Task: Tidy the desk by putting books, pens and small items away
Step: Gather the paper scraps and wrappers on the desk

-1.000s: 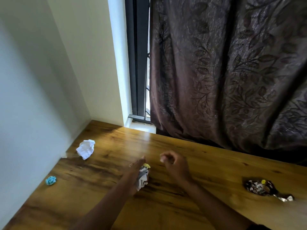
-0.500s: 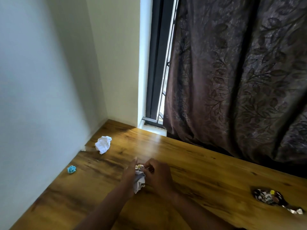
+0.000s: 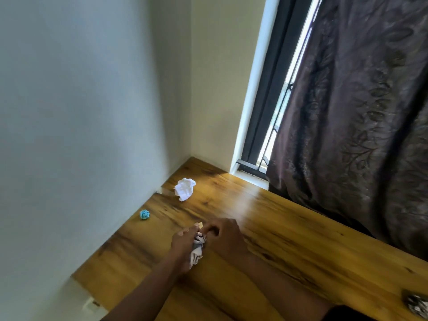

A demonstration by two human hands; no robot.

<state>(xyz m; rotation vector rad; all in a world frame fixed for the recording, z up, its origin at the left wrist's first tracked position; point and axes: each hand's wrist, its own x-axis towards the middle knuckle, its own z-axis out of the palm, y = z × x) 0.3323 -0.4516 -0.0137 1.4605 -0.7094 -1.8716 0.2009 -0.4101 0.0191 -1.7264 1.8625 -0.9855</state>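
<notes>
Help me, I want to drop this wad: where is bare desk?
Bare wood lies right of the hands, between right hand and curtain, up to the dark wrapper. Crowded along the wall: white crumpled paper, blue scrap. The left hand holds the wad.

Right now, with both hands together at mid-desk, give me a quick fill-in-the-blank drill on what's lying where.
1. The white crumpled paper lies near the desk's far ____ corner.
2. The small wad by the wall is ____ in colour.
3. The left hand grips a bundle of crumpled ____; the right hand touches its top.
4. A ____ curtain hangs behind the desk.

Missing words: left; blue; wrappers; dark
</notes>
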